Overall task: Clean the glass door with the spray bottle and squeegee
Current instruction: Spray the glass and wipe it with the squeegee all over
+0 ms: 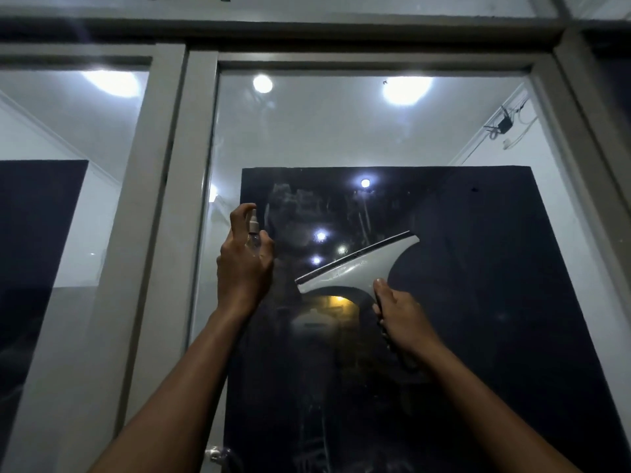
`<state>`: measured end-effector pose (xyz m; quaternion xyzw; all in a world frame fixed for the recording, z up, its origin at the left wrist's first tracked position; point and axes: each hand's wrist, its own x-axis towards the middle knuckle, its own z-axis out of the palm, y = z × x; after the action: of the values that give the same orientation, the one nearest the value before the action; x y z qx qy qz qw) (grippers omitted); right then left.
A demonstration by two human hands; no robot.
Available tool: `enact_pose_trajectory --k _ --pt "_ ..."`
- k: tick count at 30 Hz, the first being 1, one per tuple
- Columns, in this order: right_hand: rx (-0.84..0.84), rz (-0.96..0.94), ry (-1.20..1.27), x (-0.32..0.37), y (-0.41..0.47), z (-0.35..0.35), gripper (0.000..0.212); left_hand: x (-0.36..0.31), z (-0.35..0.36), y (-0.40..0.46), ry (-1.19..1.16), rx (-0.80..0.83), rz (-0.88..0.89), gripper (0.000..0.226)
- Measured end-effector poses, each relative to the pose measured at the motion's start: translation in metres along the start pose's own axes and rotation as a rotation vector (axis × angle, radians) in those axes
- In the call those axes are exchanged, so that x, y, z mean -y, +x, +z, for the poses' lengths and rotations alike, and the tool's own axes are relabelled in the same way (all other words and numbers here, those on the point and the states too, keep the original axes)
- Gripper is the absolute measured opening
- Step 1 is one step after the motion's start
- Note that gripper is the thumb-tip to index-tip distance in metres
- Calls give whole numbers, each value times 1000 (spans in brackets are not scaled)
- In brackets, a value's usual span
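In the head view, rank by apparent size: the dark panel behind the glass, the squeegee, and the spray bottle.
1. Dark panel, by far the largest.
2. Squeegee, held by the right hand.
3. Spray bottle, smallest, mostly hidden in the left hand.

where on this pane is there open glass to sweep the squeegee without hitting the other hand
Open glass lies right of the squeegee toward the right door frame, and above it. Leftward is crowded: the left hand holds the spray bottle close to the blade's lower end.

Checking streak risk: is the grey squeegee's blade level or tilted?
Tilted: the grey squeegee's blade slopes up toward its right end, on the glass door.
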<state>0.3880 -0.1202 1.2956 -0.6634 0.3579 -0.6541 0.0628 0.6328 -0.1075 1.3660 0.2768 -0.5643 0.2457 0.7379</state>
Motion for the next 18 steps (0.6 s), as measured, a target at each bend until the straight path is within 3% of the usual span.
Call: enact_pose_trajectory --k 6,18 --pt "-34 33 -19 25 -6 11 61 1 -13 13 -58 97 81 45" --pt "-20 75 35 20 -23 3 62 -19 -18 55 -86 -20 26 43"
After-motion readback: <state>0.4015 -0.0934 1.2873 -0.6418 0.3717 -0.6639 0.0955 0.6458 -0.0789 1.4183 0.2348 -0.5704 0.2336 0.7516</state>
